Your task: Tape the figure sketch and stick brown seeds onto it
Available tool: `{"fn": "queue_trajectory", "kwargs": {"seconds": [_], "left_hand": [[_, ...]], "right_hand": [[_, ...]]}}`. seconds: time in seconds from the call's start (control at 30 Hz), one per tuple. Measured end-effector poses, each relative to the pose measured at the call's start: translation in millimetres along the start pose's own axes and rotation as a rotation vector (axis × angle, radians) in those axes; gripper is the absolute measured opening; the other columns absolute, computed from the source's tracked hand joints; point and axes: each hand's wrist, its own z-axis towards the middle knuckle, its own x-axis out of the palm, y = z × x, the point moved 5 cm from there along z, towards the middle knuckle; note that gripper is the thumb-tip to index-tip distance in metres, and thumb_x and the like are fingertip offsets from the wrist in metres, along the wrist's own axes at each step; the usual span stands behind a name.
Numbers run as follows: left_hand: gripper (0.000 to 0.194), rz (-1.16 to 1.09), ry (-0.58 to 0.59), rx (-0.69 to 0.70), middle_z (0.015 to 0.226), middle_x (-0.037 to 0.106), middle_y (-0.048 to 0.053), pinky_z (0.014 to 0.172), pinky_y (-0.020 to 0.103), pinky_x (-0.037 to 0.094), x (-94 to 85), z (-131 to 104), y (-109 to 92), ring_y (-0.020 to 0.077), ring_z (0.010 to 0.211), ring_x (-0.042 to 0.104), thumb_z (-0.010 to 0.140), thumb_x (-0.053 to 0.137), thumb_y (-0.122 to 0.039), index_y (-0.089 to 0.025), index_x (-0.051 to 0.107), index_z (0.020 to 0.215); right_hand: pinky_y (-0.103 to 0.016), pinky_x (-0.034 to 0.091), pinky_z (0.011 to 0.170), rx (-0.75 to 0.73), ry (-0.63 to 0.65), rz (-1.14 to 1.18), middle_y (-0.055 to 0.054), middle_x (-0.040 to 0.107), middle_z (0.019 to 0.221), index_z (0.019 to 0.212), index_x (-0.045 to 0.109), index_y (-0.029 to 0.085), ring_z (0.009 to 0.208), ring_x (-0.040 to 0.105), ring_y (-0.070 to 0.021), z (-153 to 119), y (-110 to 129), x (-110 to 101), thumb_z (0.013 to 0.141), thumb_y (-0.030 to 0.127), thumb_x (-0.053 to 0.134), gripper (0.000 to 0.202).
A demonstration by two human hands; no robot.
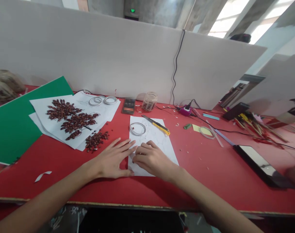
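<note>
My left hand (113, 158) lies flat with its fingers spread, across the left edge of a white sheet with faint line drawings (168, 145). Beside it, my right hand (149, 158) rests on the same sheet with its fingers curled together; whatever they might hold is hidden. On the sheet's upper part are a roll of clear tape (138, 128) and a yellow-and-black cutter (159, 125). A loose pile of brown seeds (96, 141) sits left of the sheet, near my left hand. Farther left, brown seeds form a plant shape (77, 119) on white paper (40, 108).
A green board (23, 126) lies at the left. Tape rolls (110, 100), a phone (128, 106) and a glass jar (149, 102) stand toward the white partition (89, 51). At right are a purple socket (185, 110), cables, and a black-edged tablet (256, 161).
</note>
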Motion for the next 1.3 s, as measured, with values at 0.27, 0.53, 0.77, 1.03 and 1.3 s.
{"fn": "queue_trajectory", "kwargs": {"seconds": [0.27,0.53,0.77,1.03,1.3], "left_hand": [[0.088,0.007,-0.027,0.01,0.168,0.02,0.006,0.126,0.047,0.003,0.9,-1,2,0.0291,0.155,0.02,0.088,0.054,-0.075,-0.029,0.029,0.159],[0.089,0.062,0.005,0.003,0.168,0.019,0.006,0.126,0.046,0.004,0.9,0,0,0.0282,0.155,0.02,0.088,0.051,-0.076,-0.026,0.029,0.159],[0.091,0.068,0.027,-0.025,0.168,0.019,0.005,0.126,0.047,0.006,-0.2,0,-1,0.0292,0.155,0.021,0.087,0.056,-0.073,-0.028,0.026,0.161],[0.067,-0.051,-0.011,-0.023,0.163,0.036,0.005,0.125,0.045,0.018,-14.2,-1,3,0.0276,0.149,0.035,0.095,0.054,-0.061,-0.029,0.044,0.153],[0.033,0.069,-0.168,-0.275,0.119,0.071,0.011,0.096,0.039,0.049,-85.0,-5,63,0.0277,0.108,0.066,0.095,0.045,-0.025,-0.02,0.074,0.111]], "right_hand": [[-0.032,0.034,0.083,-0.199,0.057,0.024,-0.001,0.071,0.1,0.097,0.067,0.021,0.092,0.057,-0.0164,5,-5,0,0.106,0.02,0.047,0.022],[-0.033,0.032,0.081,-0.198,0.006,0.04,-0.002,0.073,0.096,0.095,0.066,0.02,0.091,0.057,-0.0173,4,-7,4,0.107,0.023,0.045,0.024],[-0.034,0.033,0.083,-0.153,-0.001,0.013,-0.003,0.074,0.097,0.098,0.067,0.021,0.094,0.058,-0.0186,0,-4,9,0.104,0.019,0.051,0.017],[-0.034,0.048,0.079,0.193,-0.41,0.402,-0.007,0.071,0.095,0.112,0.072,0.023,0.088,0.063,-0.0189,-19,-51,-19,0.104,0.026,0.05,0.024],[-0.029,0.044,0.063,0.68,-0.625,0.497,-0.005,0.07,0.087,0.103,0.075,0.02,0.069,0.056,-0.0161,-63,-119,0,0.097,0.033,0.053,0.026]]}}
